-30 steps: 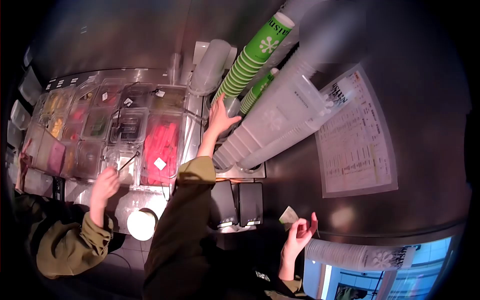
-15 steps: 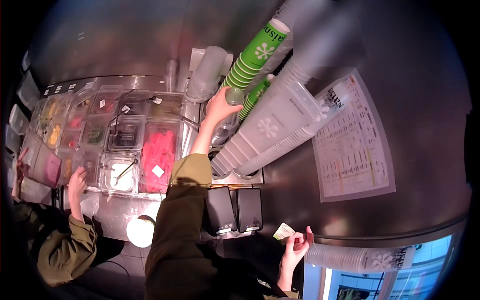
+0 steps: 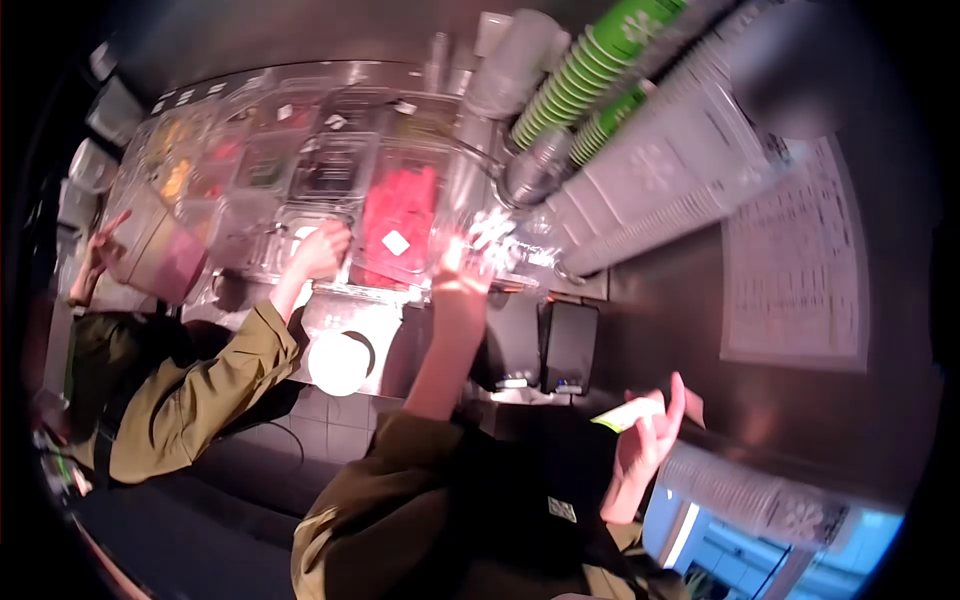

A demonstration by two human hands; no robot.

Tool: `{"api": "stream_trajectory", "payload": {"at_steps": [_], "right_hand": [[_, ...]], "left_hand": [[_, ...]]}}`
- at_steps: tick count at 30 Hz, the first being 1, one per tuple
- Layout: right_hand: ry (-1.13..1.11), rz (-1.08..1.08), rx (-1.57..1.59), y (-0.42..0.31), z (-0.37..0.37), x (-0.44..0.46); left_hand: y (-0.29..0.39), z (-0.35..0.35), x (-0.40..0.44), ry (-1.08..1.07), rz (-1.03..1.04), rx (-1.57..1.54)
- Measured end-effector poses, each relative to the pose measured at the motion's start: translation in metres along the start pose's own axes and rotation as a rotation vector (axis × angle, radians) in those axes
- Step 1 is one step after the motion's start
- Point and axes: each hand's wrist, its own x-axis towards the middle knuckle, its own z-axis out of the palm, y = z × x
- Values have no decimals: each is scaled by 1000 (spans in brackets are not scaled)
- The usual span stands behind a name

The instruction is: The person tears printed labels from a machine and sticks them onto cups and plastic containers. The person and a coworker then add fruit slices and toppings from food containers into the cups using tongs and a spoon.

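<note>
My left hand (image 3: 460, 275) is smeared by motion in front of the red-filled tub (image 3: 402, 210). Bright glints on something clear or shiny lie at its fingertips, so I cannot make out whether it holds anything. My right hand (image 3: 645, 450), low on the right, pinches a small white and green printed label (image 3: 628, 413), its index finger stretched up. Beyond my left hand lean a stack of green paper cups (image 3: 578, 88) and nested clear plastic cups (image 3: 660, 170). Two black handheld devices (image 3: 571, 345) stand side by side between my hands.
At left, a co-worker's hand (image 3: 325, 250) is over the ingredient tubs; their other hand (image 3: 95, 260) is at a clear container (image 3: 160, 250) with pink contents. A printed sheet (image 3: 795, 270) hangs on the wall. More nested clear cups (image 3: 745, 490) lie at lower right.
My left hand has come away from the green cups, down toward the counter's front edge. My view has shifted, and the co-worker's hand has moved over the white-filled tub. My right hand keeps the label.
</note>
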Motion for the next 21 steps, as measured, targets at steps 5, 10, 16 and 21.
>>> {"api": "stream_trajectory", "payload": {"at_steps": [5,10,16,21], "right_hand": [[-193,75,32,8,8,4],[-391,5,-313,66,-17,9],[-329,275,14,95,-8,23],[-307,299,-6,110,-17,18]], "left_hand": [[-94,-62,-75,-264,-308,102],[-83,-21,-95,-477,-178,834],[-142,-54,-100,-652,-499,474],[-122,-47,-109,-804,-338,1148]]}}
